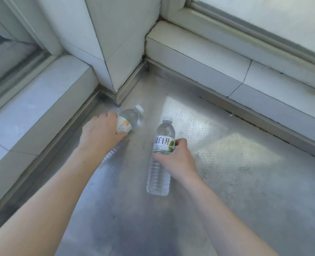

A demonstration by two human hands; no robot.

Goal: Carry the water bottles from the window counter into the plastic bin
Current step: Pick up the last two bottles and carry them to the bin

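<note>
Two clear water bottles with white caps are at the middle of the metal table (pixel 227 182), in the corner below the windows. The right bottle (pixel 160 163) has its long axis running nearly straight away from the viewer, cap at the far end and base toward the near edge; its white label with green leaves and printed characters faces up. The right hand (pixel 177 159) is wrapped around it at and just below the label, thumb across the near side, fingertips showing over the label's right edge, so the hand is closed on the bottle. Whether the base touches the table or is lifted off it cannot be told. The left bottle (pixel 130 120) lies farther back and to the left, near the foot of the white tiled pillar (pixel 114 43); its long axis tilts up and to the right, cap pointing toward the far right. The left hand (pixel 101 132) covers its lower body and grips it around the label, fingers curled over the top and thumb beneath, closed on that bottle. Both forearms reach in from the near edge. White tiled sills (pixel 199 58) run along the back and left edges of the table, with window frames (pixel 245 28) above them, and patches of sunlight fall on the metal to the right of the bottles.
</note>
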